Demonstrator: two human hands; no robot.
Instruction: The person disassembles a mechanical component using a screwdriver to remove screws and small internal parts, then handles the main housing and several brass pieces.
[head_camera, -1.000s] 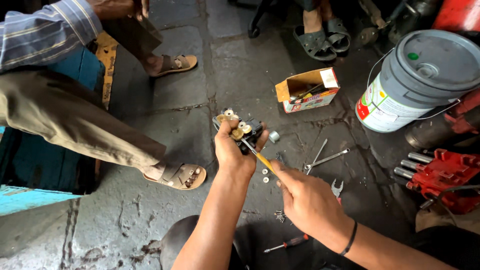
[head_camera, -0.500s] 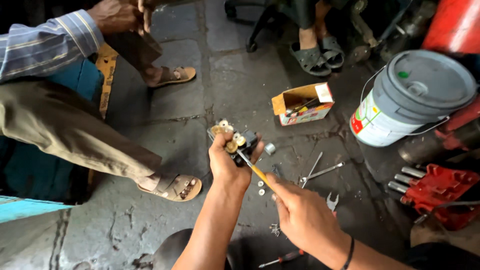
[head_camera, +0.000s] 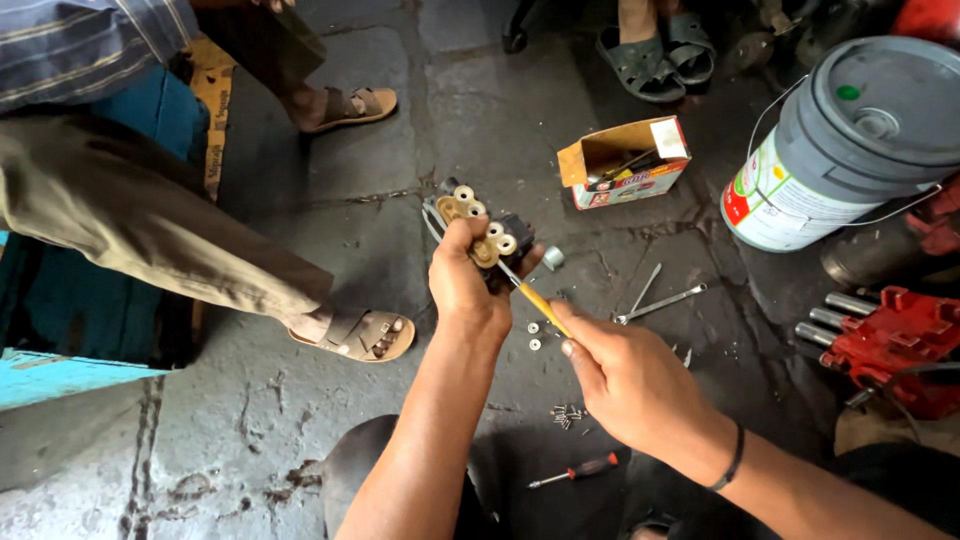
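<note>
Head view: two hands work a dark metal part above the concrete floor.
Left hand (head_camera: 462, 285) has its fingers clamped on the metal part (head_camera: 480, 228); right hand (head_camera: 628, 385) pinches a yellow-handled screwdriver (head_camera: 535, 300), tip against the part, near small washers (head_camera: 533, 335).

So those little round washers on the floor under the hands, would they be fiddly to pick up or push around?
Probably fiddly. The washers look tiny and flat against the rough, stained concrete floor, so fingers would likely struggle to get under them. They seem metal and light, so a nudge might send them skidding or rolling on edge. They could easily get lost among the nearby small screws.
</note>
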